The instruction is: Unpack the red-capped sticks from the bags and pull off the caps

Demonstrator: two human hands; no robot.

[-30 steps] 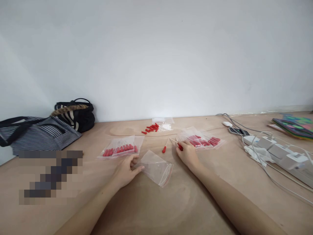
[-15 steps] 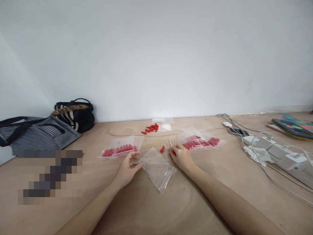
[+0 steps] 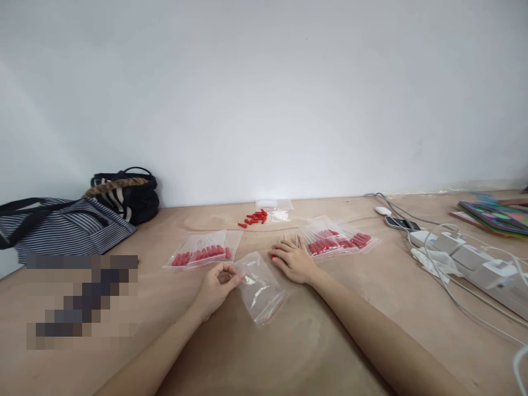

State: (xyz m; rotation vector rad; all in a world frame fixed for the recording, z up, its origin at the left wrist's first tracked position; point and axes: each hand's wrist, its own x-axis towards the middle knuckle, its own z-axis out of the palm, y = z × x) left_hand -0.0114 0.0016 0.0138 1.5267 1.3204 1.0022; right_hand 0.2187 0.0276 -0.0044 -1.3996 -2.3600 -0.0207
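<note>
My left hand (image 3: 218, 287) pinches the left corner of a clear zip-lock bag (image 3: 264, 297) between thumb and forefinger; the bag looks flat and tilted. To its right, my right hand (image 3: 295, 262) lies over several droppers with red bulbs, its fingers stretched out. A bit of red (image 3: 274, 254) shows at its fingertips, and thin pale stems (image 3: 295, 240) stick out beyond the fingers. Whether it grips any of them is hidden. Left of the hands lie filled bags of red-bulbed droppers (image 3: 202, 253); more filled bags (image 3: 330, 242) lie beside my right hand.
At the back are loose red bulbs (image 3: 256, 216) and thin clear tubes (image 3: 279, 214) by a bag. A striped bag (image 3: 70, 225) and a black bag (image 3: 140, 198) stand left. Chargers on a power strip (image 3: 474, 253), cables and colourful flat items (image 3: 495, 217) occupy the right.
My left fingers have closed on the bag's corner, and the bag has tilted and shifted slightly left. My right hand has moved left, covering the loose dropper that lay beside it.
</note>
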